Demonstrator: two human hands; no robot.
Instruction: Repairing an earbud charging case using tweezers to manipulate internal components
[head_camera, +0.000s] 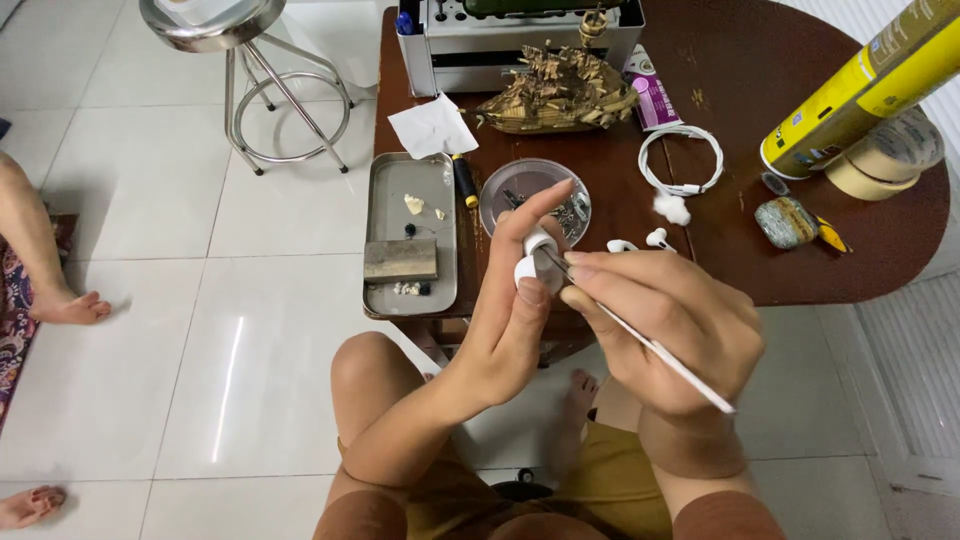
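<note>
Head view. Left hand (510, 310) grips a small white plastic earbud case (532, 268), thumb pressed on its lower front and forefinger stretched straight up behind it; the case sits open between those fingers. Right hand (668, 325) pinches a thin white stick tool (640, 340) between thumb and bent fingers, pen fashion. The tool's tip meets the case just beside the left thumb; its tail runs down past the right wrist.

Just beyond the right fingertips lie two white earbuds (640, 241) on the dark round wooden table (800, 270), apart from both hands. Past them, a coiled white cable (681, 158) and a small white cotton wad (672, 208). Directly behind the raised left forefinger stands a round grey dish (510, 190) of small metal parts. Left of the left hand, a rectangular metal tray (381, 250) carries a grey block (400, 260) and scattered crumbs. Farther off, a golden model ship (558, 92); to the right of the right hand, a yellow spray can (860, 90) and tape rolls (890, 158).
</note>
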